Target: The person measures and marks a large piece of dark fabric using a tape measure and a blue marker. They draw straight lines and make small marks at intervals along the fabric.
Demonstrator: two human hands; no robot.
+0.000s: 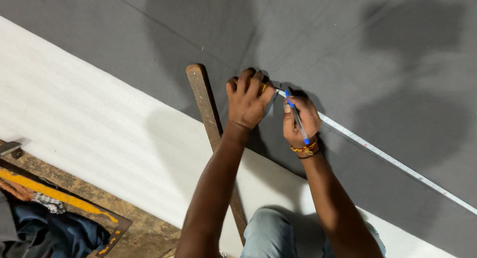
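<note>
A blue plastic pen (pixel 297 118) is standing tilted, tip down, on the grey fabric sheet (pixel 387 59) — a white measuring tape (pixel 392 161) is lying stretched diagonally across it

The left hand (pixel 248 99) presses the end of a white tape measure (pixel 392 161) onto grey fabric (pixel 372 54). Just right of it, the right hand (pixel 300 120) grips a blue pen (pixel 296 116). A wooden ruler (pixel 211 124) lies left of both, across white sheeting (pixel 89 119).
</note>
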